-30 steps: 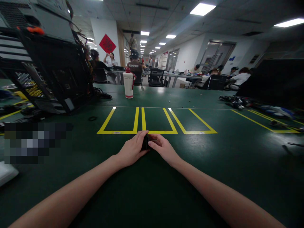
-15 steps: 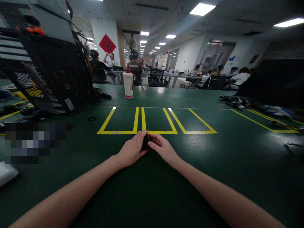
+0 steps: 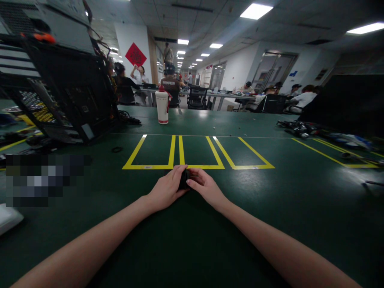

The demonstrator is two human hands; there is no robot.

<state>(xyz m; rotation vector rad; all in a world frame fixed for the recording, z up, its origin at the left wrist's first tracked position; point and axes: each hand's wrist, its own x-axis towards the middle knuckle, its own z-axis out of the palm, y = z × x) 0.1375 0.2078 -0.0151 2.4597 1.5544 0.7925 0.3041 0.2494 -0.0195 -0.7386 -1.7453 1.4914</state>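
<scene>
Left hand [image 3: 164, 191] and right hand [image 3: 207, 188], forearms converging from the lower corners, meet low over the green worktop [image 3: 186, 240], grasping a small black object [image 3: 183, 181] between them; the left hand cups its side, fingers extended, while the right bends its fingers and thumb against the opposite edge; the object, dark and largely hidden by the fingers, lies just on the near side of the yellow tape outlines [image 3: 200, 167]
</scene>
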